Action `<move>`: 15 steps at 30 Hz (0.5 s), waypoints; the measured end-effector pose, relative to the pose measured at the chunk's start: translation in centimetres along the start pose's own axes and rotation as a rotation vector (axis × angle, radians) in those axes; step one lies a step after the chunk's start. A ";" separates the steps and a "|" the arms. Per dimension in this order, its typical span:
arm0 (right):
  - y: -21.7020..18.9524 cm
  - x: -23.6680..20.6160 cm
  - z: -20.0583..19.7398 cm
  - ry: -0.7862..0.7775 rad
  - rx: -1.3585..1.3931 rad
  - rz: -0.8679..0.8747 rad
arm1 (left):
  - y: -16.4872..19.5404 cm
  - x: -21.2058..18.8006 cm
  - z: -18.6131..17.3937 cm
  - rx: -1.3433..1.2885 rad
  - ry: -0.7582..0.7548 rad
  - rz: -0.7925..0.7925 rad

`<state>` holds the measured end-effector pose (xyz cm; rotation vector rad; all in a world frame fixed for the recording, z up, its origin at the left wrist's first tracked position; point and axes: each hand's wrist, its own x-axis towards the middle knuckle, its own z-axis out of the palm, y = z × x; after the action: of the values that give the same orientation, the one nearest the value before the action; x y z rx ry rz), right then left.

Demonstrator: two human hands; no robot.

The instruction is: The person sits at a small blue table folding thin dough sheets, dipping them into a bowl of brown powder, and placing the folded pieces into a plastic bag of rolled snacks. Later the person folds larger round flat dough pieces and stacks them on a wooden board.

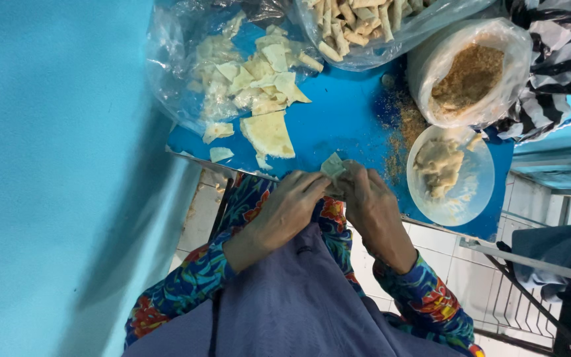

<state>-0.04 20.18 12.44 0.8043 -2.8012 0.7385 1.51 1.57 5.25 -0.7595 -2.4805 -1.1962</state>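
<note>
Ahead of my hands I see a blue table (338, 125) with a clear bag of cut wrappers (252, 73) beyond my left hand, a tub of brown crumbs (470, 76) far past my right, and a clear bowl of pale filling (451, 175) just beside my right. Both hands meet at the table's near edge: my left hand (285, 211) and right hand (375, 211) pinch one small wrapper (333, 165) between the fingertips, seemingly folding it. It looks thin, soft, light and easy to tear, so I'd grip its edges gently.
</note>
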 end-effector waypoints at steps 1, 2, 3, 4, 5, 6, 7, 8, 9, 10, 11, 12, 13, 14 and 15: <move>0.2 0.0 0.2 0.001 0.038 0.005 | -0.2 0.0 -0.1 0.034 -0.009 0.019; 0.4 0.1 0.3 0.003 0.075 0.011 | -0.5 0.0 -0.1 0.037 -0.027 0.037; 0.6 0.2 0.5 -0.015 0.105 0.038 | -0.7 0.1 -0.2 0.040 -0.044 0.058; 0.8 0.3 0.5 -0.034 0.135 0.066 | -1.0 0.2 -0.3 0.043 -0.063 0.079; 0.8 0.4 0.5 -0.053 0.165 0.096 | -1.3 0.2 -0.4 0.056 -0.052 0.111; 0.9 0.5 0.4 -0.056 0.168 0.059 | -1.5 0.3 -0.5 0.071 -0.041 0.143; 0.8 0.5 0.2 -0.060 0.171 0.021 | -1.8 0.5 -0.6 0.086 -0.029 0.176; 0.7 0.5 0.0 -0.066 0.174 -0.017 | -2.0 0.7 -0.6 0.113 -0.028 0.217; 0.5 0.4 -0.3 -0.069 0.186 -0.007 | -2.2 0.9 -0.6 0.140 -0.027 0.259; 0.3 0.2 -0.6 -0.071 0.197 0.004 | -2.4 1.0 -0.6 0.167 -0.027 0.303; 0.1 0.1 -0.9 -0.072 0.208 0.014 | -2.5 1.2 -0.6 0.186 -0.019 0.298; 0.0 0.1 -1.0 -0.082 0.185 0.003 | -2.6 1.3 -0.5 0.206 -0.011 0.295; -0.1 0.1 -1.1 -0.090 0.163 -0.007 | -2.6 1.4 -0.5 0.225 -0.006 0.291; -0.2 0.2 -1.1 -0.099 0.141 -0.016 | -2.6 1.7 -0.3 0.200 -0.012 0.243; -0.1 0.4 -1.1 -0.100 0.121 0.000 | -2.5 2.1 0.0 0.176 -0.018 0.194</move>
<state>-0.31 20.45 13.56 0.8849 -2.8670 0.8998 -1.62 0.96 4.59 -0.9393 -2.4215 -0.8946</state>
